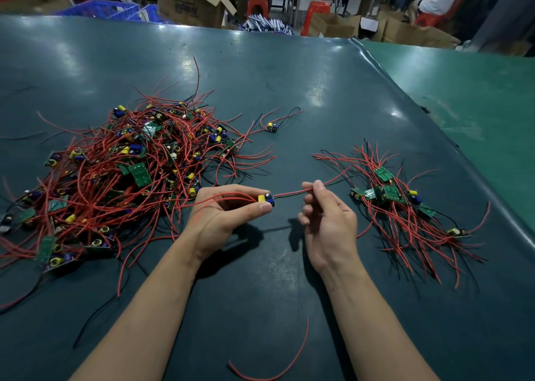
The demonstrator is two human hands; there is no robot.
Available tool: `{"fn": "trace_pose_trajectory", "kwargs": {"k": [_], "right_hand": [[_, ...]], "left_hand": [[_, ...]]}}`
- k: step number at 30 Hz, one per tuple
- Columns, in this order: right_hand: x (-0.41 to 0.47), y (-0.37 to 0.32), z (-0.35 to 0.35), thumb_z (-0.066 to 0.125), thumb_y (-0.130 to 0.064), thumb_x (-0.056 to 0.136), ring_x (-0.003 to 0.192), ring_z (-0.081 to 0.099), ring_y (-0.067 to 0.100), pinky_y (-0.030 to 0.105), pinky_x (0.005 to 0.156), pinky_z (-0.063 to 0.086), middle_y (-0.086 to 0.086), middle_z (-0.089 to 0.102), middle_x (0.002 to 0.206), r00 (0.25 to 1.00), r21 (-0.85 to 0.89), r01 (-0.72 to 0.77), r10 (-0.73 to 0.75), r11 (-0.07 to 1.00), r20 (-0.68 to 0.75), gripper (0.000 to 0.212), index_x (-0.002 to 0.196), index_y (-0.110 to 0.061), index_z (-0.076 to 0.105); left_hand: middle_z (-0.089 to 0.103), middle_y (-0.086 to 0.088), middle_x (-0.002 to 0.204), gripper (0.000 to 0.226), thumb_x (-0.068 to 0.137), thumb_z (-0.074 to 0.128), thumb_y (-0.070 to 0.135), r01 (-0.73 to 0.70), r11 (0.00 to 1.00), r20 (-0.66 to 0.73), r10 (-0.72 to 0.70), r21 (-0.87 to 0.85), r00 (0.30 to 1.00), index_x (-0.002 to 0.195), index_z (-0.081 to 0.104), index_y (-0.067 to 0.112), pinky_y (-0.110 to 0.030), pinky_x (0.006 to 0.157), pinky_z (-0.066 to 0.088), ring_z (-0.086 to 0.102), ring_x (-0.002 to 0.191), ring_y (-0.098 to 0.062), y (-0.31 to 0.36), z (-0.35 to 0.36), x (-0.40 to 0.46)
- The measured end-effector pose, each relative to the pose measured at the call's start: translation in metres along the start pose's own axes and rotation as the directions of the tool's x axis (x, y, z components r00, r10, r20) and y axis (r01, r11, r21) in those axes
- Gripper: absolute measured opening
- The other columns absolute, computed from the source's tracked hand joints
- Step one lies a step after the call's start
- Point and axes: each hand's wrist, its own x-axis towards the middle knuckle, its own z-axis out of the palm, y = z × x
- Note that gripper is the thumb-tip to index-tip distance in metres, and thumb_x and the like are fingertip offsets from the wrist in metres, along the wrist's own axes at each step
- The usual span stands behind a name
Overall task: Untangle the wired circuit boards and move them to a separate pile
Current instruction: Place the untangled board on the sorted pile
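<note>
While the left hand (223,209) pinched a small circuit board (267,200) between thumb and forefinger, the right hand (327,221) pinched that board's red and black wires (292,194) between thumb and fingertip, the leads drawn fairly straight between the two hands above the middle of the dark green desk (289,85). More red leads from the held board looped back over the left palm.

Toward the desk's left edge lay the big tangled heap (115,172) of green boards with yellow and blue parts, their red wires knotted through one another and spilling outward. Toward the right edge lay the smaller sorted pile (399,201), its boards bunched together and its wires fanning out toward the near and far sides. One single board (271,127) sat apart, between the two piles and farther from the person. A loose red wire (278,360) curved on the desk close to the near edge, between the forearms.

Beyond the far edge stood an open cardboard box (191,1) with its flaps hanging; its contents could not be made out. Blue plastic crates (104,8) sat to its left, contents likewise unclear, and lower cardboard boxes (333,24) stood near red stools (315,10).
</note>
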Motion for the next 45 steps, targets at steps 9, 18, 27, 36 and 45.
{"fn": "trace_pose_trajectory", "kwargs": {"k": [9, 18, 27, 36, 45], "right_hand": [[0.002, -0.005, -0.003, 0.052, -0.016, 0.099, 0.044, 0.042, 0.007, 0.018, 0.039, 0.034, 0.000, 0.054, 0.058, 0.997, 0.043, -0.056, 0.054, 0.997, 0.053, 0.032, 0.074, -0.005, 0.070], [0.003, -0.011, -0.001, 0.047, -0.019, 0.097, 0.034, 0.035, 0.006, 0.017, 0.031, 0.027, -0.003, 0.051, 0.051, 0.985, 0.139, -0.169, 0.163, 0.976, 0.050, 0.053, 0.047, -0.016, 0.062], [0.002, -0.014, -0.005, 0.049, -0.023, 0.099, 0.037, 0.036, 0.007, 0.017, 0.032, 0.027, -0.002, 0.046, 0.051, 0.990, 0.205, -0.131, 0.140, 0.970, -0.028, 0.039, 0.064, -0.009, 0.060], [0.004, -0.017, -0.008, 0.051, -0.025, 0.099, 0.040, 0.036, 0.005, 0.015, 0.034, 0.027, -0.003, 0.050, 0.060, 0.995, 0.203, -0.089, 0.094, 0.975, -0.016, 0.029, 0.082, -0.007, 0.066], [0.007, -0.012, -0.012, 0.053, -0.022, 0.099, 0.043, 0.040, 0.007, 0.018, 0.036, 0.029, -0.004, 0.054, 0.062, 0.997, 0.134, 0.014, -0.004, 0.991, -0.072, 0.026, 0.085, -0.008, 0.070]], "left_hand": [[0.077, -0.004, 0.084, 0.020, 0.064, 0.083, 0.018, 0.018, 1.000, 0.049, -0.017, -0.017, 0.999, 0.084, 0.080, 0.017, -0.015, 0.073, 0.051, 0.071, 0.079, -0.010, -0.002, -0.004, 0.000], [0.077, -0.002, 0.083, 0.021, 0.065, 0.085, 0.014, 0.007, 1.000, 0.069, -0.006, -0.014, 0.998, 0.084, 0.080, 0.017, -0.014, 0.071, 0.050, 0.071, 0.078, -0.008, -0.002, -0.003, 0.000], [0.077, -0.004, 0.083, 0.020, 0.064, 0.085, 0.015, 0.002, 1.000, 0.033, -0.001, -0.025, 0.999, 0.084, 0.080, 0.015, -0.015, 0.072, 0.050, 0.070, 0.077, -0.010, -0.004, -0.003, 0.001], [0.077, -0.006, 0.083, 0.019, 0.063, 0.083, 0.016, -0.010, 0.997, -0.017, 0.009, -0.072, 1.000, 0.082, 0.079, 0.015, -0.015, 0.072, 0.051, 0.071, 0.077, -0.011, -0.006, -0.004, 0.002], [0.074, 0.005, 0.074, 0.017, 0.072, 0.075, 0.018, -0.114, 0.990, -0.180, 0.098, -0.081, 0.979, 0.088, 0.073, 0.011, -0.013, 0.070, 0.050, 0.067, 0.070, -0.004, -0.005, 0.002, 0.003]]}}
